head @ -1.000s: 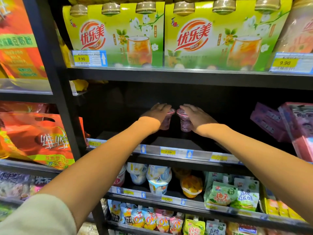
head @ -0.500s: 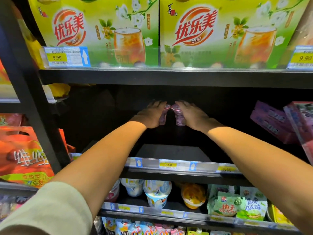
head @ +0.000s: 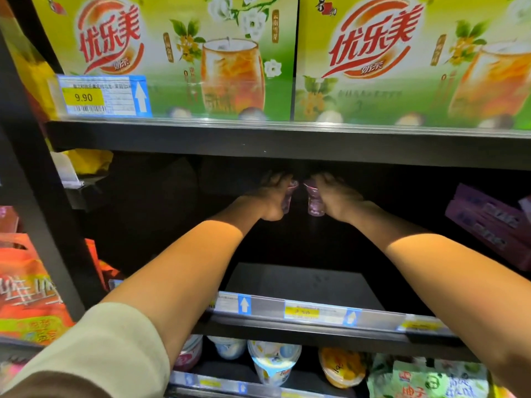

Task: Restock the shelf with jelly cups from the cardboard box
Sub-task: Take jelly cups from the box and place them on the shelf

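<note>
Both hands were deep in the dark middle bay, far back under the front edge of the upper shelf board (head: 287, 139). The left hand (head: 270, 196) curled its fingers over the top of the left jelly cup (head: 288, 196), and the right hand (head: 336, 196) gripped the right jelly cup (head: 314, 201) the same way. The two pinkish cups stood upright, side by side, with a narrow gap between them. In the gloom it could not be told whether they touched the shelf floor (head: 301, 280). The near part of that floor lay bare behind the price rail (head: 316, 310), leaving open room between the forearms. To the right, pink boxes (head: 488, 222) stood well apart from the right hand. To the left, the black upright post (head: 34, 168) bounded the bay, far from the left hand. Compared with half a second earlier, both hands had gone farther in and closer beneath the upper board, the cups keeping the same pairing.
</note>
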Demonstrator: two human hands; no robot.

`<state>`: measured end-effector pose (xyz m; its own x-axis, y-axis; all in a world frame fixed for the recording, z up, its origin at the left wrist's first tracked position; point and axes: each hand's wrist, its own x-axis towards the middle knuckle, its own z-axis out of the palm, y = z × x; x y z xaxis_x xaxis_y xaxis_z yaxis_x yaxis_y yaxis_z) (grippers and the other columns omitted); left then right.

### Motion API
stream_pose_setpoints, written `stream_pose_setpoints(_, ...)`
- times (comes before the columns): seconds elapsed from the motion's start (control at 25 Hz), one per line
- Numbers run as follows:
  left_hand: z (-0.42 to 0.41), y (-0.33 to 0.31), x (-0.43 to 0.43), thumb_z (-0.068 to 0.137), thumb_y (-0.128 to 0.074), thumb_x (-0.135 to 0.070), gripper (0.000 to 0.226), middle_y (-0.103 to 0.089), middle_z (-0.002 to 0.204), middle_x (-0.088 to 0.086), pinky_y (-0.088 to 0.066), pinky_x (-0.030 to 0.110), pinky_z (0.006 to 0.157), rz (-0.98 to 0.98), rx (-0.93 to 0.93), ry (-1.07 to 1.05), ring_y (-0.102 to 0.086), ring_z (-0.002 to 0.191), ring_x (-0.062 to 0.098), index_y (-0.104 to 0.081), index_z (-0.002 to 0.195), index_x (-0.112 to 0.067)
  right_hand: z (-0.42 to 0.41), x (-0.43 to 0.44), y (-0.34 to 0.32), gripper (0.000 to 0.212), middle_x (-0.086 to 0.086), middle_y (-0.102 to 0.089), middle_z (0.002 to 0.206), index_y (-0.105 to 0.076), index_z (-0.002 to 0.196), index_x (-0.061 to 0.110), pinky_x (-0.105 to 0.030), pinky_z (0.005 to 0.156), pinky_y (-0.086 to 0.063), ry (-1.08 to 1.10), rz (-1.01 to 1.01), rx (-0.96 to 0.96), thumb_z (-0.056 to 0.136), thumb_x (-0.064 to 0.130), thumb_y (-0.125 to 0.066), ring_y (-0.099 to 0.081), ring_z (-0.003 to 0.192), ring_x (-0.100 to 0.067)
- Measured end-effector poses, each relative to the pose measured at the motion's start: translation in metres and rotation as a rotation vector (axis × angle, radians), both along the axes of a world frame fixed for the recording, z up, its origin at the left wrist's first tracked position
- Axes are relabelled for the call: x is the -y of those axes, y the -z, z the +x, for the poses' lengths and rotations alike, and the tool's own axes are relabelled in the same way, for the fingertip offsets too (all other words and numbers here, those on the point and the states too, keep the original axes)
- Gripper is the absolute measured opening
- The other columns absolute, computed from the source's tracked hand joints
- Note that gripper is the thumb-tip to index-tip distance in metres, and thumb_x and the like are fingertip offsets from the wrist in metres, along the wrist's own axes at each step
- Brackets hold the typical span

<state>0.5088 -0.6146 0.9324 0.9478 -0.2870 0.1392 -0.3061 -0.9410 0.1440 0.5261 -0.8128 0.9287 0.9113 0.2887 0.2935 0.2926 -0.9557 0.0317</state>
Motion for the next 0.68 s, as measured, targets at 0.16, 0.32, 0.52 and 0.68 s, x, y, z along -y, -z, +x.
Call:
stream_pose_setpoints(0.16,0.007,-0.002,0.005,0.093,-0.064,-0.014,0.095,0.005,0.171,0.003,-0.011,0.044,0.128,-0.018,0.015,0.019,0.010,0.157,0.028,-0.002,0.163,-0.022,0.004,0.004,-0.002,0.081,-0.010,-0.037,0.152,-0.029,0.152,0.018,-0.045,0.108,-0.042,0.039,-0.036,0.036,0.086,0.017,-0.076,-0.042,0.138,-0.033)
stream_pose_setpoints(0.32,0.012,0.000,0.008,0.093,-0.066,-0.014,0.094,0.001,0.171,0.003,-0.011,0.044,0.128,-0.022,0.023,0.018,0.008,0.157,0.028,-0.004,0.163,-0.023,0.007,0.001,0.002,0.077,-0.008,-0.041,0.148,-0.034,0.148,0.020,-0.046,0.104,-0.047,0.058,-0.037,0.069,0.084,0.016,-0.076,-0.045,0.133,-0.033)
stream_pose_setpoints(0.52,0.016,-0.001,0.008,0.094,-0.067,-0.020,0.093,-0.001,0.171,0.003,-0.013,0.045,0.127,0.007,0.016,0.030,0.007,0.157,0.030,-0.004,0.163,-0.024,0.008,-0.001,-0.003,0.079,-0.007,-0.039,0.150,-0.033,0.149,0.023,-0.045,0.106,-0.045,0.051,-0.020,0.033,0.083,0.023,-0.078,-0.044,0.135,-0.032)
stream_pose_setpoints(0.68,0.018,-0.001,0.003,0.090,-0.072,-0.019,0.101,0.001,0.171,0.001,-0.011,0.048,0.127,-0.017,-0.009,0.030,0.008,0.157,0.026,-0.001,0.163,-0.025,0.009,-0.003,-0.007,0.078,-0.005,-0.041,0.150,-0.034,0.149,0.025,-0.044,0.103,-0.047,0.022,0.009,-0.007,0.085,0.030,-0.077,-0.047,0.133,-0.030)
